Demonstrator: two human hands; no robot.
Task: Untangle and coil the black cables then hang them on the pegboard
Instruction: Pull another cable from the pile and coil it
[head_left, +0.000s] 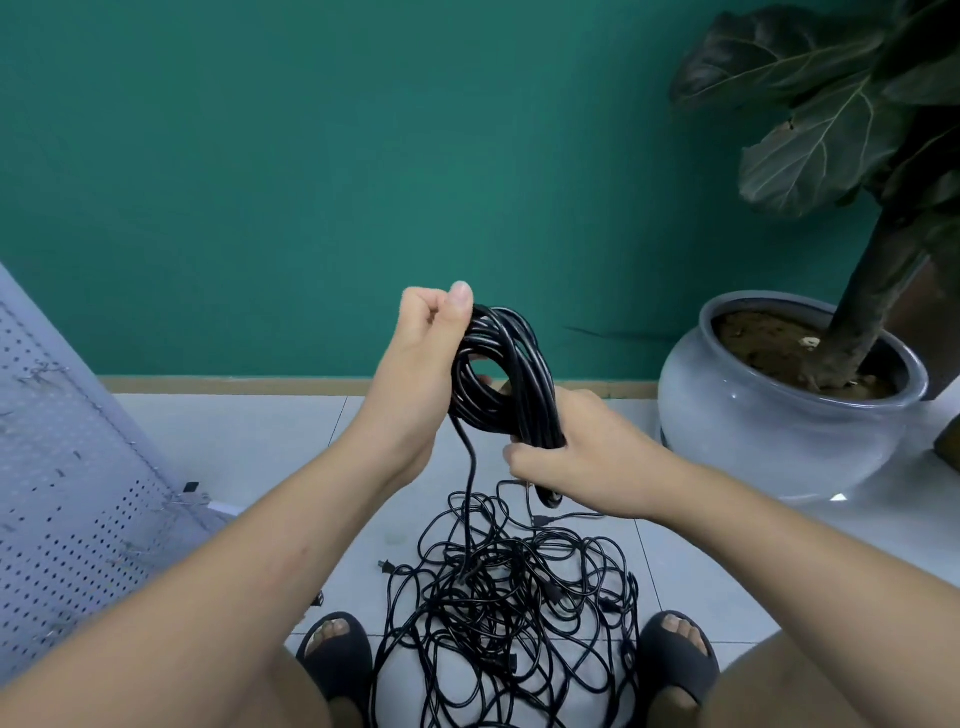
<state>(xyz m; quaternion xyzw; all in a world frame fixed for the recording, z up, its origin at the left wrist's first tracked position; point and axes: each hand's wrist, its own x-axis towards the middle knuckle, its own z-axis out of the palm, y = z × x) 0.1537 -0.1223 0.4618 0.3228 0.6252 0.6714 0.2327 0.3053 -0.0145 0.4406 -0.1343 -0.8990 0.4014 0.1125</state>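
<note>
- Black cable coil (501, 374) is held up in front of green wall (260, 182), off the floor, between both hands; loops bunched into a long oval w/ a hole in the middle.
- L hand (415, 374) is clamped on the coil's upper left side: fingers curled round the strands, thumb (460, 296) upright against them.
- R hand (582, 457) is wrapped round the coil's lower end, fingers curled over the bundle; a bit of cable pokes out under the hand.
- Loose strand (470, 467) drops from the coil's lower left, straight down into tangled pile (509, 613).
- Tangled pile = many thin black cables on white tile floor (260, 441), between the person's feet in dark sandals (337, 654); plug (384, 566) sticks out at its left edge.
- Pegboard (67, 493): pale, perforated, leaning at far left, a few wire hooks on it, well apart from the coil.
- Grey-blue pot (779, 431) w/ soil and big-leaf plant (831, 104) sits on floor at right, near R hand, not touching.
</note>
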